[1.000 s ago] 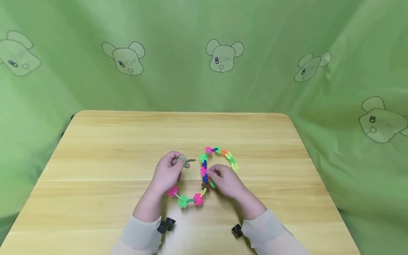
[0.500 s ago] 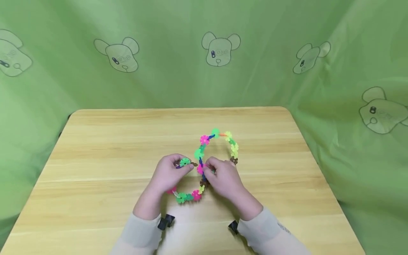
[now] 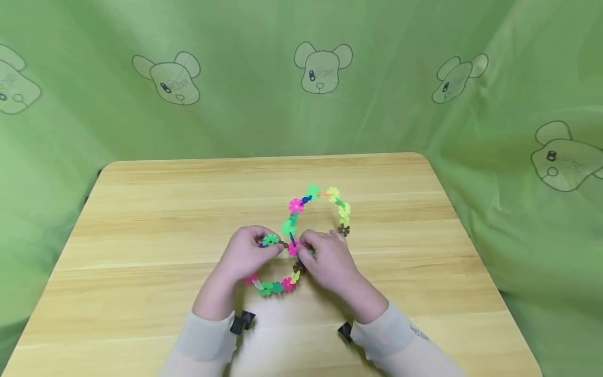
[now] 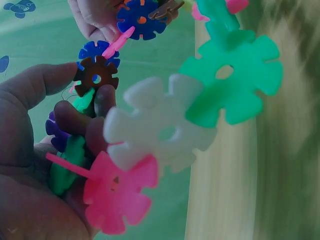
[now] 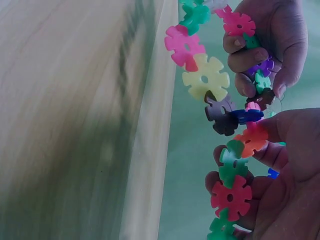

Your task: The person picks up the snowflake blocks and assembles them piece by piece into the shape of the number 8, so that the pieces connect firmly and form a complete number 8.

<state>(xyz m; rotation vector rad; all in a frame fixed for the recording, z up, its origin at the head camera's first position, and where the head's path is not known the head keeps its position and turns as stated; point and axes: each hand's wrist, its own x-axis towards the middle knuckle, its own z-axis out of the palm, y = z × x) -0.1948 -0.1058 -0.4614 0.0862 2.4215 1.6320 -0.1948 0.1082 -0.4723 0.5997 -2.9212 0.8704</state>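
A chain of snowflake-shaped plastic discs, slotted together in several colours, bends into two rings between my hands. The far ring, with a pink disc (image 3: 295, 206), extends beyond the right hand; the near ring, with a green disc (image 3: 266, 289), hangs below both hands. My left hand (image 3: 247, 254) pinches the chain's end by a green disc (image 3: 270, 239), its thumb and fingertips at a brown disc (image 4: 88, 70). My right hand (image 3: 332, 262) pinches the chain at the crossing, near a pink disc (image 3: 292, 248) and an orange disc (image 5: 250, 141). The brown disc overlaps a blue disc (image 4: 100, 48) in the left wrist view.
Beneath the hands is a wooden table (image 3: 155, 209). A green curtain (image 3: 254, 104) with mouse-head prints surrounds its far side and both flanks. Black wrist cameras are strapped at the left cuff (image 3: 242, 322) and the right cuff (image 3: 346, 331).
The far ring has swung up and opened wider, away from the body. My hands have drawn closer together, bringing the brown disc in the left hand up to the pink disc by the right fingers.
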